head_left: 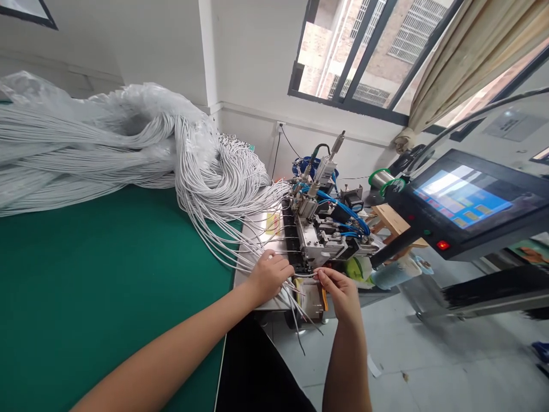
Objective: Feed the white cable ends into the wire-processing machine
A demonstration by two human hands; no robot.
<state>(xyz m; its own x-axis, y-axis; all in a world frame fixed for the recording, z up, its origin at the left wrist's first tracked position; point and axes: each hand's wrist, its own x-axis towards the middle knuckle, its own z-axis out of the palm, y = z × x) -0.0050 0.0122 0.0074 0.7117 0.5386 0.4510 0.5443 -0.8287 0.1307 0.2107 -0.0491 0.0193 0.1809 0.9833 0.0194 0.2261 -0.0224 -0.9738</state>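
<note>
My left hand [269, 278] is closed round several thin white cables, beside the metal plate at the machine's front. Their loose ends [300, 320] hang below that hand, past the plate's edge. Close by on the right, my right hand [341, 290] pinches the tip of one white cable [305, 276] between thumb and fingers. That cable runs across from my left hand. Just beyond my hands stands the bench machine [311, 229] with metal slides and blue air tubes. Other cables lie spaced along its dark feed track [290, 229].
A large bundle of white cables [218, 171], partly in clear plastic [146, 103], lies on the green table [107, 286]. To the right, a control screen [463, 197] juts out on an arm. A solder wire spool [381, 180] stands behind the machine. Orange-handled pliers [325, 298] sit below my right hand.
</note>
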